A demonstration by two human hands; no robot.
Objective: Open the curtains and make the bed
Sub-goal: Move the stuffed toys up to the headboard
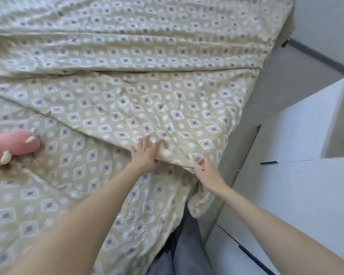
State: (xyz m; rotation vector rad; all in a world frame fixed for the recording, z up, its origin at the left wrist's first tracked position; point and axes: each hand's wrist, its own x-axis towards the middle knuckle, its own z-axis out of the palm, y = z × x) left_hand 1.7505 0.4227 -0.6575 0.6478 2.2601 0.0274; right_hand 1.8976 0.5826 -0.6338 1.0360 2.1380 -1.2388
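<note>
A beige duvet (139, 92) with a diamond and circle print covers the whole bed, creased in long folds. Its near edge lies folded back over a sheet (54, 187) of the same print. My left hand (147, 153) lies flat on that folded edge, fingers spread and straight, pressing the cloth down. Just to the right, my right hand (207, 173) pinches the duvet's edge near the bed's right corner, where the cloth bunches and hangs over the side. No curtains are in view.
A pink plush toy (12, 147) with cream spikes lies at the left edge of the bed. White cabinets (298, 195) with dark handles stand close along the right. A narrow strip of grey floor (282, 84) runs between them and the bed. My grey trouser legs (187, 253) show below.
</note>
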